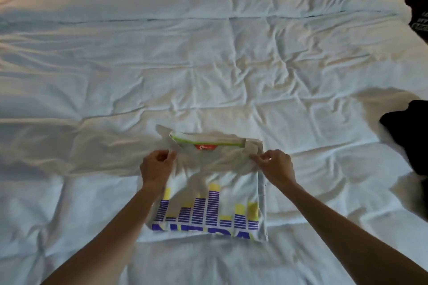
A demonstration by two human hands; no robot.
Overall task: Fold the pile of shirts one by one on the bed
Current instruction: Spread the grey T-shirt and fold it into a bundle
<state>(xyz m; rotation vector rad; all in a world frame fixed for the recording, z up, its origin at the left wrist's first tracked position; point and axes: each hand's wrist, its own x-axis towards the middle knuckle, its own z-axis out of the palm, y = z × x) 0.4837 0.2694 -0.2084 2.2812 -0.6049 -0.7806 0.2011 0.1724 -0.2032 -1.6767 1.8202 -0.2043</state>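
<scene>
On the near part of the bed (208, 65), a folded white shirt (208, 192) lies flat, the left hand (156, 166) and right hand (275, 166) each pinching a shoulder edge, the best hold on such light, limp cloth.

Arms: both forearms bare up to the frame edge, no sleeves showing
Left hand (155, 166): bare, no glove
Right hand (276, 165): bare, no glove
</scene>
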